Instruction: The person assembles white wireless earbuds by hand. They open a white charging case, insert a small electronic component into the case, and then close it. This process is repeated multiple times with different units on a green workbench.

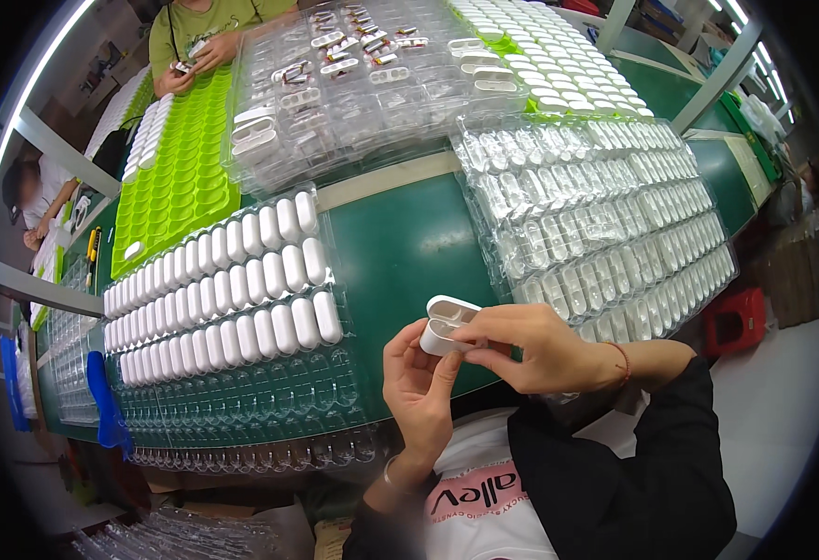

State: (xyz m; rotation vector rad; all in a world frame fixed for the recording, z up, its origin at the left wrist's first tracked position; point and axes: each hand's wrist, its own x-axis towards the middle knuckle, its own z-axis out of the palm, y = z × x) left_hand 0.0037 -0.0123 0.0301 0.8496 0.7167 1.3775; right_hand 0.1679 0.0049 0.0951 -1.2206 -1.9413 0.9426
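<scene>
A small white earbud charging case [435, 340] is held over the near edge of the green table [409, 243], its rounded lid tilted up. My left hand [417, 392] is closed around the case's lower left side, thumb in front. My right hand [540, 343] pinches at its right side, fingertips at the opening between lid and body. Whether those fingertips hold something small inside cannot be made out. Left of my hands lies a clear plastic tray [269, 397] with rows of closed white cases [269, 331].
A stack of clear blister trays [605, 229] with pale oval pieces lies to the right. Farther back are a bright green tray [176, 187] and clear trays [353, 121] with small parts. A co-worker [209, 47] handles something across the table. A red stool [734, 322] stands at right.
</scene>
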